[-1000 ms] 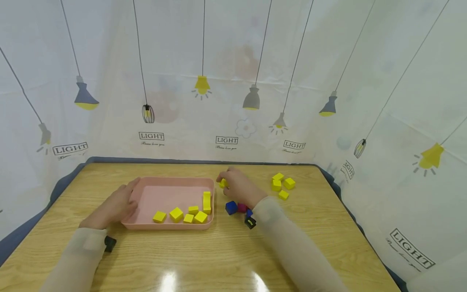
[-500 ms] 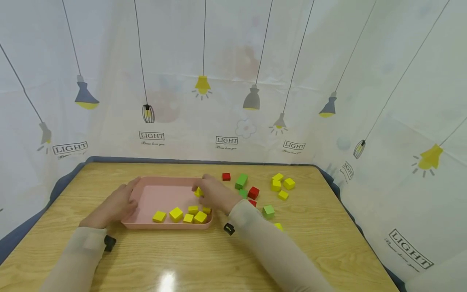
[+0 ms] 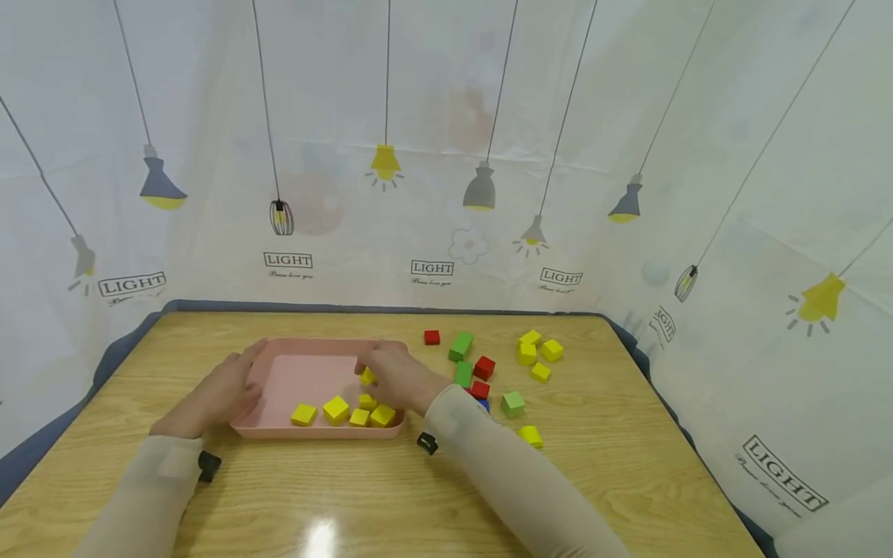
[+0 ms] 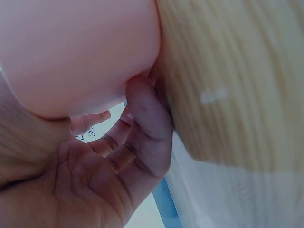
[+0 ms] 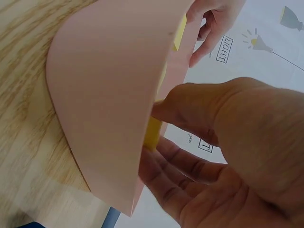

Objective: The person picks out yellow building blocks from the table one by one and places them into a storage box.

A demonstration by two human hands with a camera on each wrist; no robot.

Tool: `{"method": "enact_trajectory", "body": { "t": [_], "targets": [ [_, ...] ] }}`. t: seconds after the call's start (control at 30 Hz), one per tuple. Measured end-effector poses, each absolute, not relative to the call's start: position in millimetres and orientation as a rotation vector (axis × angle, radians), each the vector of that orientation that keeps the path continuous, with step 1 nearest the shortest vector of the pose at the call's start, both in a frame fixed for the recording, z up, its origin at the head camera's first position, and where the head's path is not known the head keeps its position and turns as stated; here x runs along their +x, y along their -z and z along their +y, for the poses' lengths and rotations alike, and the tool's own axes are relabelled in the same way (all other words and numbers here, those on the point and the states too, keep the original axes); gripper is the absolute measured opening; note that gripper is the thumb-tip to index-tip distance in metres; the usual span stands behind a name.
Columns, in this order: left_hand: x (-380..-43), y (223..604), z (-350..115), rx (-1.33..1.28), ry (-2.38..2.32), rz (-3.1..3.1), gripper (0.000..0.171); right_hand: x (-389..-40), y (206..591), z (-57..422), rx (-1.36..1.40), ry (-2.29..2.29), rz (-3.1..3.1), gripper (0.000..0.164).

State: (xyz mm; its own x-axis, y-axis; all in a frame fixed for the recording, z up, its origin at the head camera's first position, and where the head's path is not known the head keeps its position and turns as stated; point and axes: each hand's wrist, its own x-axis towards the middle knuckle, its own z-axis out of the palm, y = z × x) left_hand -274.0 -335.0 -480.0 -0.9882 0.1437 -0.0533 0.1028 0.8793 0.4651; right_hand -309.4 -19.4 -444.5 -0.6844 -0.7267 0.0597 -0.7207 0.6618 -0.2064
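The pink tray [image 3: 307, 432] lies on the table, several yellow blocks [image 3: 336, 410] along its near side. My left hand [image 3: 216, 391] holds the tray's left side; in the left wrist view, curled fingers [image 4: 147, 107] meet the tray wall [image 4: 85, 52]. Over the right part of the tray, my right hand [image 3: 401, 376] pinches a yellow block [image 3: 367, 377]. In the right wrist view, the pinched block [image 5: 153, 132] shows between thumb and fingertips, just behind the tray's wall [image 5: 104, 95], which hides part of it.
Right of the tray lie red blocks [image 3: 484, 367], green blocks [image 3: 461, 346], a light green block [image 3: 512, 404] and a blue block [image 3: 484, 404] partly behind my sleeve. Several yellow blocks [image 3: 527, 354] cluster farther right, with another yellow block [image 3: 530, 436] nearer. A printed curtain [image 3: 432, 194] surrounds the table [image 3: 593, 465].
My right hand has moved left from beside the tray to over its right part, carrying the yellow block. The red and green blocks it covered are now visible. My left hand has stayed put.
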Motion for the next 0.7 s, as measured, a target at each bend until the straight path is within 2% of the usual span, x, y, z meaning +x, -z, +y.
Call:
{"method": "enact_trajectory", "body": {
  "t": [0.17,0.7],
  "targets": [
    [-274,482,-336,0.206,-0.721,2.968,0.080,-308,443,-19,-1.260,0.283,2.842,0.032],
    [-274,480,-335,0.217,-0.716,2.982,0.078,-312,435,8,-1.086,0.440,2.861,0.031]
  ]
}}
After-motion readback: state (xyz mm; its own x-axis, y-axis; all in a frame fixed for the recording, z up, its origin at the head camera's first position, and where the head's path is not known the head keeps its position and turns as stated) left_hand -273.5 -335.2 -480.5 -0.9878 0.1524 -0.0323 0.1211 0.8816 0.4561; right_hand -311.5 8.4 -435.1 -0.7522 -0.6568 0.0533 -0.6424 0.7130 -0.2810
